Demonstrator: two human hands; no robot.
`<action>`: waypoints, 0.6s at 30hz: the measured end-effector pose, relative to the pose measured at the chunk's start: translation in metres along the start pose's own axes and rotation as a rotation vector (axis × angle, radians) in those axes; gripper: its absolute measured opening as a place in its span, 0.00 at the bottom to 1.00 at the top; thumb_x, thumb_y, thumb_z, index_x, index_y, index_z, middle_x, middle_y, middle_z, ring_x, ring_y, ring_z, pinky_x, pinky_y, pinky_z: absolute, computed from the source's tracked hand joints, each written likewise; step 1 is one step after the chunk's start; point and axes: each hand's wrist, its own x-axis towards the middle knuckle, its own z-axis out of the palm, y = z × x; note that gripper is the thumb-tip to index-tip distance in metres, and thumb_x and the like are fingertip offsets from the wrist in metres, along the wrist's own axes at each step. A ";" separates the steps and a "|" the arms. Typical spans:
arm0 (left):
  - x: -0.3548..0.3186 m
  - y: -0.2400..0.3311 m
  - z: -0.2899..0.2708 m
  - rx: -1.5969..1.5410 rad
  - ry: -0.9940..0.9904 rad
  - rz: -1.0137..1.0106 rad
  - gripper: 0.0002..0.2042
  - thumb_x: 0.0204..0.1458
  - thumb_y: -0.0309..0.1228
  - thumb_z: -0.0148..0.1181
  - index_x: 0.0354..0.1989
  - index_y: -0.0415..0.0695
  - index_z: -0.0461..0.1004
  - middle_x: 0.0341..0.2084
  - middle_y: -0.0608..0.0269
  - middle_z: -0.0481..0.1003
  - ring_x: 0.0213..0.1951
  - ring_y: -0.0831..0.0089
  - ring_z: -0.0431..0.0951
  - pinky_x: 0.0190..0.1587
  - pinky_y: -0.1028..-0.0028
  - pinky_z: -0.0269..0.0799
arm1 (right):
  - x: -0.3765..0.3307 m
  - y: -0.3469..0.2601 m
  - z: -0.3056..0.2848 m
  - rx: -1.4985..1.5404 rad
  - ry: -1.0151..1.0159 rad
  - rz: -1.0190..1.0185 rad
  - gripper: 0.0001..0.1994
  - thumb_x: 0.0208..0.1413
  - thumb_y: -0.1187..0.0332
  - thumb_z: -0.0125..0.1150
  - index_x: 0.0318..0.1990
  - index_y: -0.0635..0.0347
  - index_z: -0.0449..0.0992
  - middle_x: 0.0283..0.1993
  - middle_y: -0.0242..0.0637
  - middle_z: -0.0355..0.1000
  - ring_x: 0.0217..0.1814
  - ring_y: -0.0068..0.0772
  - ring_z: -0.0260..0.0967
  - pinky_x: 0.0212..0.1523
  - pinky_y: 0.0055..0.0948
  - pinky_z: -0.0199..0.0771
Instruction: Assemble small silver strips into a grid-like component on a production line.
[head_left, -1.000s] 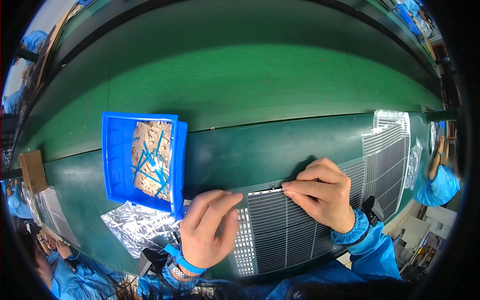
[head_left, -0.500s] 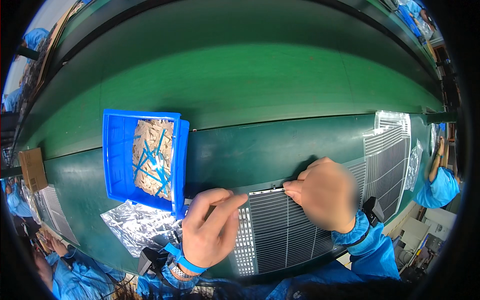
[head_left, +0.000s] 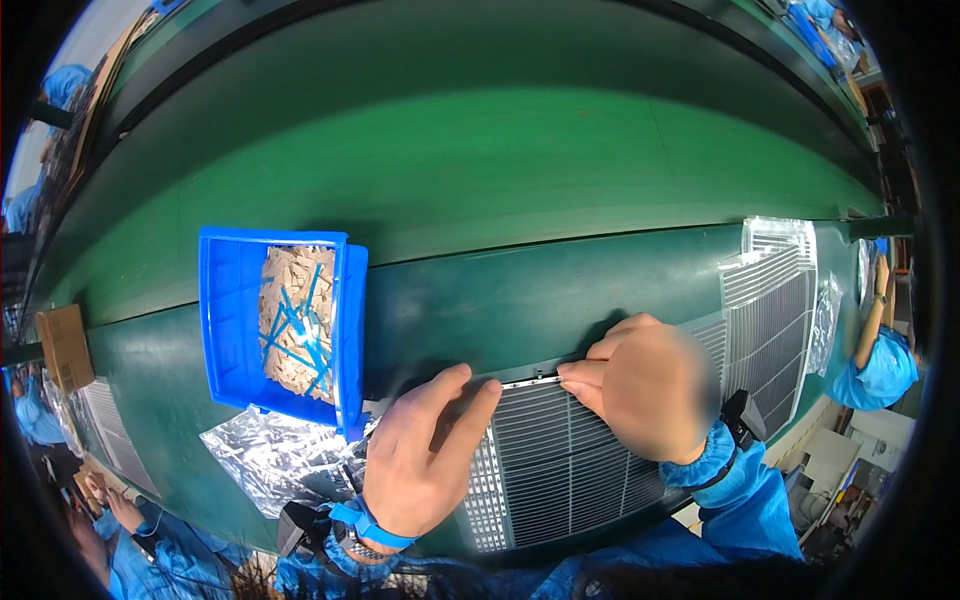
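Note:
A sheet of thin dark strips (head_left: 560,460) lies before me on the green table, with white-dotted strips (head_left: 487,490) along its left side. Across its far edge runs a narrow pale strip (head_left: 530,381) with small dots. The thumb and fingers of my right hand (head_left: 650,400) are pinched together on this strip; exactly what lies between the fingertips is partly hidden. My left hand (head_left: 415,460), wearing a blue wristband (head_left: 365,522), has its fingers stretched and apart. One fingertip is close to the strip's left end, and whether it touches cannot be made out.
A blue bin (head_left: 232,330) holding tan paper pieces (head_left: 295,355) and blue strips stands left. Silvery plastic (head_left: 265,455) lies below it. More striped sheets (head_left: 765,320) are at the right, a cardboard box (head_left: 65,347) far left. Co-workers in blue sit at both sides.
My left hand's fingers have spread and straightened, its fingertips moving slightly farther away from me. The right hand keeps its pinch at the strip almost unmoved. The view has shifted slightly.

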 end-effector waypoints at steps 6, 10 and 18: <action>0.000 0.002 -0.001 0.033 -0.018 0.007 0.26 0.38 0.12 0.65 0.51 0.42 0.86 0.53 0.50 0.75 0.44 0.58 0.79 0.46 0.65 0.81 | 0.000 0.001 0.001 0.007 0.010 -0.006 0.10 0.45 0.73 0.81 0.37 0.55 0.90 0.34 0.30 0.76 0.36 0.32 0.74 0.34 0.30 0.77; 0.000 0.002 0.001 0.052 -0.003 0.017 0.26 0.38 0.13 0.66 0.50 0.42 0.87 0.53 0.51 0.76 0.44 0.58 0.79 0.45 0.64 0.80 | 0.001 0.001 0.001 0.008 0.012 -0.015 0.09 0.45 0.74 0.81 0.37 0.55 0.90 0.34 0.30 0.76 0.35 0.31 0.74 0.33 0.30 0.77; 0.002 0.004 -0.001 0.085 -0.031 0.033 0.26 0.38 0.14 0.66 0.51 0.41 0.86 0.53 0.50 0.76 0.46 0.55 0.79 0.47 0.63 0.81 | 0.001 0.001 0.002 0.012 0.023 -0.017 0.09 0.46 0.74 0.80 0.37 0.55 0.89 0.34 0.29 0.76 0.35 0.30 0.73 0.32 0.29 0.76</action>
